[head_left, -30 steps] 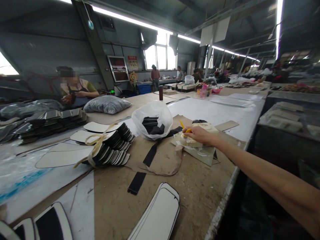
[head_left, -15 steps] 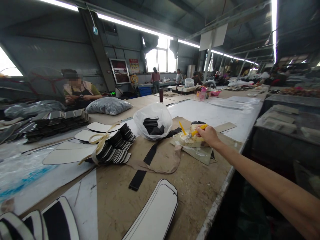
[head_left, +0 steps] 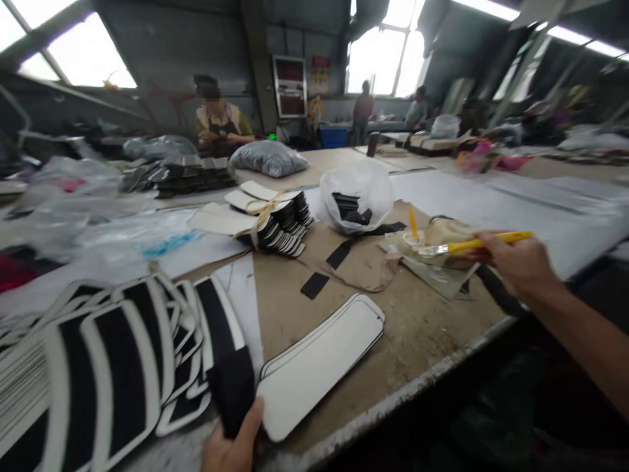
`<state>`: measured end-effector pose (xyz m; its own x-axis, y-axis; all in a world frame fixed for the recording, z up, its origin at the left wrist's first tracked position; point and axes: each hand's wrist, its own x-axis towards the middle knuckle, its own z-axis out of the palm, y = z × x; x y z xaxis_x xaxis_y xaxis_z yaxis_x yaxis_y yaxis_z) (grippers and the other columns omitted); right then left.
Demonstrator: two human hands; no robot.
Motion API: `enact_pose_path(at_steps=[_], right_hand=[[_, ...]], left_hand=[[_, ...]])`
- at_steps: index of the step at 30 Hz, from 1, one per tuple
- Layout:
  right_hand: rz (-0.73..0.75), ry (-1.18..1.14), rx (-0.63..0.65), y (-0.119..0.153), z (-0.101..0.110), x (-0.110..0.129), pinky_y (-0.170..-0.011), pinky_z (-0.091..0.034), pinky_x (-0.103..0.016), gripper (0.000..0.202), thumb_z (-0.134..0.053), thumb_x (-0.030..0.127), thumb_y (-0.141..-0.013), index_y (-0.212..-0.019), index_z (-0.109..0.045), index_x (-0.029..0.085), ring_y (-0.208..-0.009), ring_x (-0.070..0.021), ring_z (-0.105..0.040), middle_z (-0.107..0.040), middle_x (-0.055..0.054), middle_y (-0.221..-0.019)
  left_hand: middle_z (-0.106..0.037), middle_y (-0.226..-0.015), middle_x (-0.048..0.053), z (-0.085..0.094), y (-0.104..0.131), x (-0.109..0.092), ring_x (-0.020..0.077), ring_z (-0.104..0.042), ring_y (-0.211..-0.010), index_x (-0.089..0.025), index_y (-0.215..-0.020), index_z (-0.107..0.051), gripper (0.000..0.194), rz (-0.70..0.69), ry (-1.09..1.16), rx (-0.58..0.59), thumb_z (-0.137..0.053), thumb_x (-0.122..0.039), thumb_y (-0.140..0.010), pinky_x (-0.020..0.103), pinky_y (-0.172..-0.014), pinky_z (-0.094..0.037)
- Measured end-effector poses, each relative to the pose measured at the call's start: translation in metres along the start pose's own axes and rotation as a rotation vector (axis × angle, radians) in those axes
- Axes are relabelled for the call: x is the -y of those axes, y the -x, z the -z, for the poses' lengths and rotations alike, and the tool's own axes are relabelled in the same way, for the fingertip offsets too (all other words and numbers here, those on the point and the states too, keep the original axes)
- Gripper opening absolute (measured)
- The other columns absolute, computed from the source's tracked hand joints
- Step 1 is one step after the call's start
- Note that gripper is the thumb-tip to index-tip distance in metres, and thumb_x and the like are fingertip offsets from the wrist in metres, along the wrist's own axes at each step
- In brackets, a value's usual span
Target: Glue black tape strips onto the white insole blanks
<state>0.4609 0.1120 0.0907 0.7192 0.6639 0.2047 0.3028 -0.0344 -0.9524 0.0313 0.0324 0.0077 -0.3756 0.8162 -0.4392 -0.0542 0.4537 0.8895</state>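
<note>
My right hand [head_left: 523, 265] is closed round the yellow handle of a flat paintbrush [head_left: 466, 244]. The brush's bristles point left, over a cream-smeared glue pot [head_left: 445, 231] that has a second yellow stick [head_left: 413, 221] standing in it. At the bottom, my left hand [head_left: 233, 442] pinches a black fabric strip [head_left: 232, 387] between thumb and fingers; part of the grip is hidden. Beside its thumb lies a small stack of white rounded panels [head_left: 322, 360]. To the left, several white-edged panels with black middles [head_left: 128, 360] are fanned out, overlapping.
A bundle of panels tied with a pale band [head_left: 280, 219] lies farther back, next to a clear plastic bag [head_left: 356, 190] of black pieces. Two black strips [head_left: 314, 285] rest on the brown board. The table edge [head_left: 417, 387] runs along the right. A co-worker [head_left: 219, 121] sits across the table.
The view has swung left and down. My left hand has come into view with a black strip. My right hand, still holding the paintbrush, has drawn back, and the brush lies flatter.
</note>
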Motion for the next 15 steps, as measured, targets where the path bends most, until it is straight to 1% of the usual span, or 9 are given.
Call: enact_pose_path(at_steps=[1,2,3,5,7,9,10,12,15], right_hand=[[-0.016,-0.026,0.079,0.018,-0.004,0.005,-0.066,-0.051,-0.028,0.014,-0.06,0.033,-0.079,-0.079,-0.061,0.019,-0.063,-0.0125,-0.062,-0.066,-0.009,-0.092],[-0.04,-0.061,0.172,0.038,-0.01,0.01,-0.066,-0.051,-0.028,0.016,-0.061,0.037,-0.079,-0.078,-0.062,0.021,-0.064,-0.0125,-0.061,-0.065,-0.008,-0.093],[-0.072,-0.118,0.272,0.059,-0.017,0.014,-0.064,-0.051,-0.027,0.014,-0.063,0.037,-0.078,-0.079,-0.064,0.023,-0.064,-0.0121,-0.06,-0.064,-0.006,-0.093],[-0.106,-0.196,0.458,0.106,-0.034,0.02,-0.061,-0.052,-0.026,0.015,-0.064,0.04,-0.077,-0.083,-0.067,0.026,-0.064,-0.0127,-0.058,-0.063,-0.004,-0.089],[-0.131,-0.239,0.633,0.152,-0.052,0.024,-0.063,-0.052,-0.025,0.018,-0.066,0.04,-0.076,-0.085,-0.067,0.025,-0.066,-0.013,-0.059,-0.063,-0.003,-0.087],[-0.147,-0.254,0.749,0.188,-0.072,0.024,-0.065,-0.052,-0.025,0.022,-0.064,0.041,-0.078,-0.088,-0.067,0.022,-0.068,-0.0133,-0.06,-0.063,-0.004,-0.091],[-0.152,-0.266,0.79,0.202,-0.081,0.023,-0.066,-0.053,-0.026,0.023,-0.062,0.041,-0.079,-0.089,-0.066,0.021,-0.069,-0.0132,-0.061,-0.063,-0.004,-0.093],[-0.166,-0.283,0.851,0.22,-0.097,0.019,-0.067,-0.053,-0.026,0.024,-0.06,0.041,-0.081,-0.09,-0.065,0.019,-0.069,-0.0128,-0.061,-0.063,-0.005,-0.095],[-0.165,-0.264,0.901,0.231,-0.109,0.013,-0.067,-0.053,-0.026,0.026,-0.059,0.041,-0.082,-0.091,-0.064,0.018,-0.069,-0.0124,-0.061,-0.062,-0.006,-0.097]], left_hand=[[-0.056,-0.055,0.0,0.004,0.001,0.005,0.0166,-0.053,-0.055,-0.017,-0.067,-0.061,0.027,0.013,-0.011,-0.013,-0.077,-0.038,-0.061,0.027,-0.054,-0.043],[-0.051,-0.049,-0.002,0.007,0.002,0.009,0.014,-0.047,-0.049,-0.016,-0.062,-0.058,0.03,0.009,-0.019,0.005,-0.077,-0.04,-0.06,0.026,-0.05,-0.039],[-0.05,-0.049,-0.003,0.01,0.003,0.011,0.0124,-0.044,-0.048,-0.016,-0.063,-0.057,0.031,-0.022,-0.03,0.072,-0.073,-0.043,-0.063,0.025,-0.048,-0.037],[-0.048,-0.049,-0.005,0.011,0.003,0.013,0.0105,-0.041,-0.047,-0.016,-0.066,-0.055,0.032,-0.062,-0.004,0.11,-0.069,-0.045,-0.067,0.023,-0.047,-0.034],[-0.048,-0.049,-0.005,0.01,0.004,0.013,0.0098,-0.04,-0.047,-0.017,-0.068,-0.052,0.032,-0.063,0.016,0.126,-0.066,-0.045,-0.069,0.022,-0.047,-0.032],[-0.047,-0.05,-0.005,0.01,0.004,0.014,0.0096,-0.04,-0.047,-0.017,-0.069,-0.051,0.031,-0.054,0.029,0.146,-0.065,-0.045,-0.07,0.022,-0.047,-0.03],[-0.047,-0.05,-0.005,0.01,0.004,0.015,0.0097,-0.04,-0.047,-0.017,-0.07,-0.051,0.031,-0.051,0.036,0.161,-0.065,-0.046,-0.071,0.022,-0.047,-0.03],[-0.047,-0.05,-0.005,0.012,0.002,0.019,0.0099,-0.04,-0.048,-0.018,-0.07,-0.05,0.032,-0.046,0.043,0.2,-0.063,-0.047,-0.073,0.022,-0.048,-0.031],[-0.046,-0.05,-0.006,0.014,-0.003,0.025,0.0099,-0.039,-0.048,-0.018,-0.071,-0.049,0.032,-0.048,0.036,0.241,-0.06,-0.048,-0.076,0.022,-0.049,-0.031]])
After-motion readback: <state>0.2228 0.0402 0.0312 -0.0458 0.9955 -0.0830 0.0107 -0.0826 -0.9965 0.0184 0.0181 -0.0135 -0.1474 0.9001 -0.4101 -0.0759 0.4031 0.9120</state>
